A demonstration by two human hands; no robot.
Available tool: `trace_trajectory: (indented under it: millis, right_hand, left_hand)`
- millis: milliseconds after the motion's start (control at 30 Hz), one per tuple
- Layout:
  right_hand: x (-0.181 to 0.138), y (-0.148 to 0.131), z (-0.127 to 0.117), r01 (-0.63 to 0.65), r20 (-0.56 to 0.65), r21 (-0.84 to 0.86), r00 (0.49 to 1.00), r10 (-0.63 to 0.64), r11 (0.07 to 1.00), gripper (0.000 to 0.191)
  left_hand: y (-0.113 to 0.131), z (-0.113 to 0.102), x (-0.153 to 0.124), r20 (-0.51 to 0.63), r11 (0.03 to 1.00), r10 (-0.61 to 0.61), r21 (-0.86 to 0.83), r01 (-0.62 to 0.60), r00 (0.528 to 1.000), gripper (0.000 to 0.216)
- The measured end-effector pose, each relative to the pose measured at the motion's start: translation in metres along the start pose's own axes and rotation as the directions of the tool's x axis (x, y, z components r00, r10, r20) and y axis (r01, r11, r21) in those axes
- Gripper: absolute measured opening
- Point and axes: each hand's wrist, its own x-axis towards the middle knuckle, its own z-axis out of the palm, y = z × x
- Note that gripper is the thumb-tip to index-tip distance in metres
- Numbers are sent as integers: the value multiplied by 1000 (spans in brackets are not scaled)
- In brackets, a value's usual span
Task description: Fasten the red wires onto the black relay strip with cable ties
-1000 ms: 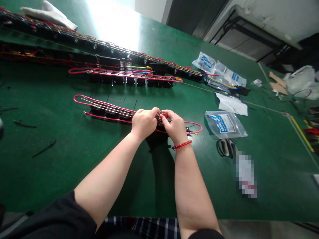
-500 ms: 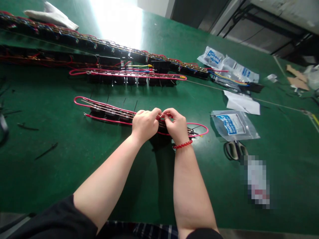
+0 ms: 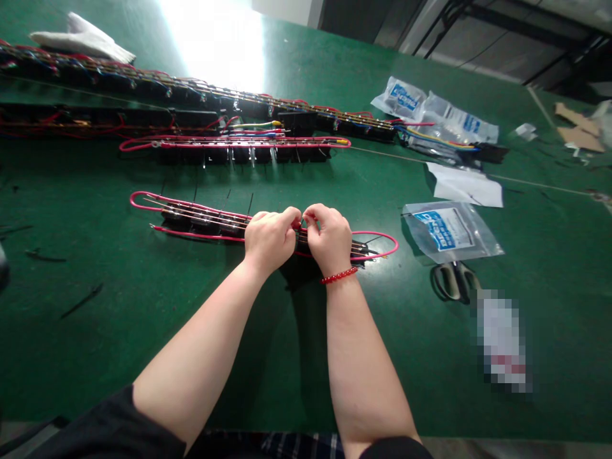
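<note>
Our view has swung slightly since the last frame, so everything on the green desk sits further left, while our hands stay together at the same spot on the wiring harness. Well left of the harness lie thin black cable ties, and far behind it is a white glove. The harness lies flat on the desk in front of us: a row of black blocks with silvery strands along them, ringed by a loop of pink-red wire. Our left hand and right hand meet over its right half, with their fingertips pressed together on the wires; what they pinch is too small to tell. A red bead bracelet circles our right wrist. Behind the harness runs a second harness, with longer multicoloured rows beyond it. To the right lie a clear bag with a blue-and-white label, its print too small to read, white paper, black-handled scissors, and a blurred object.
</note>
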Motion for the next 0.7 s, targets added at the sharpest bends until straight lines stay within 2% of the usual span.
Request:
trace_trajectory:
  millis: [133,367,700]
  right_hand:
    - [0,0,1,-8,-11,2,1000,8,1000,15]
    - [2,3,-1,-47,37,188,998,41,981,16]
    - [1,4,5,-67,49,91,997,63,994,18]
  left_hand:
    - [-1,1,0,-2,1000,2,20,-2,1000,21]
    - [0,2,-1,-18,996,66,58,-64,998,26]
    - [-2,5,-2,-34,994,90,66,-87,995,26]
